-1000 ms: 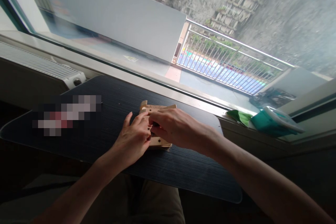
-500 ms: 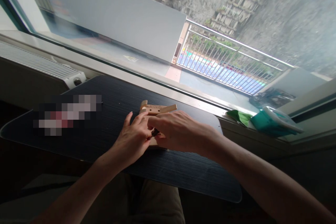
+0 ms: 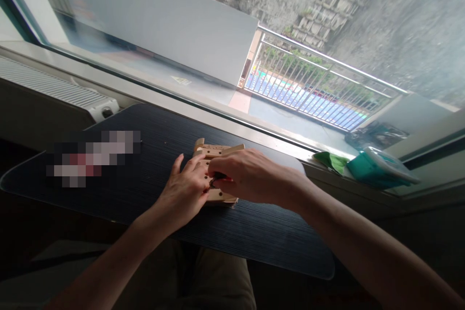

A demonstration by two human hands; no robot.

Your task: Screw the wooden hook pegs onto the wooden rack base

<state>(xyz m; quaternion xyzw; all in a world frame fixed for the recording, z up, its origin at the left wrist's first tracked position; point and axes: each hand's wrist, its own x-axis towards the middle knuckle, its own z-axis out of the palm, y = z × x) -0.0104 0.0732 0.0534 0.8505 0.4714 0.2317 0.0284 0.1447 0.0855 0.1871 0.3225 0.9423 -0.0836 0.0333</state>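
A pale wooden slatted piece [image 3: 220,197] with round dark holes lies on the dark table [image 3: 152,155]. My left hand [image 3: 187,186] holds it at the left side, fingers draped over the slats and the little finger lifted away. My right hand [image 3: 247,174] is curled over its right part, fingers closed on a small dark object [image 3: 217,177] with a shiny metal bit, its kind mostly hidden. The fingertips of both hands come close together above a middle slat. A slat end [image 3: 238,147] sticks out past the far side of my right hand.
A blurred-out patch [image 3: 94,157] covers something on the table's left. Behind the table runs the window sill [image 3: 232,128], with a green cloth [image 3: 332,162] and a teal container [image 3: 378,169] at the right. A white radiator [image 3: 58,89] stands at the left.
My right hand has shifted slightly right and turned, showing more slats and holes between the hands. The dark object has moved with it. My left hand has stayed almost still.
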